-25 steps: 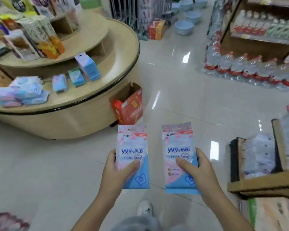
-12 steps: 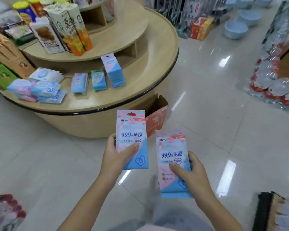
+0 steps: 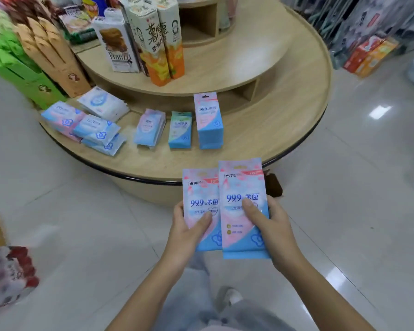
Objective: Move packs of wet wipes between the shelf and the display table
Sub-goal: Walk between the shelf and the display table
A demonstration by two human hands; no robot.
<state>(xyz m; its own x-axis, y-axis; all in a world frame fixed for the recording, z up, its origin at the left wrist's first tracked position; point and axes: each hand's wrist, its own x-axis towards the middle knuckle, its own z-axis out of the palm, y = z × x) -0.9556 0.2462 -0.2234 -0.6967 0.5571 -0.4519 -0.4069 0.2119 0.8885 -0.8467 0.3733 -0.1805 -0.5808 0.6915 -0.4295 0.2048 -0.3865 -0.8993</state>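
Delivery leg is judged to be in hand: two packs of wet wipes are held just short of the display table [image 3: 280,149], over the floor at its near edge, and nothing is set down yet. Left pack [image 3: 200,199] is gripped by the left hand [image 3: 185,235], thumb laid across the front, fingers curled behind. Right pack [image 3: 243,187] is gripped the same way by the right hand [image 3: 273,228]; its left edge overlaps the left pack, so the two are touching. Both hands are closed round their packs, with no fingers spare. Matching stack [image 3: 209,123] is seen on the table's lower tier, with a green pack [image 3: 180,130] just beside it and a loose pile [image 3: 89,125] well to the left. Next move is judged to call for a reach forward over the rim, with the held packs laid on or beside that matching stack. One hand at a time is probably safer, so the stack is not knocked. Source shelf cannot be identified in this view.
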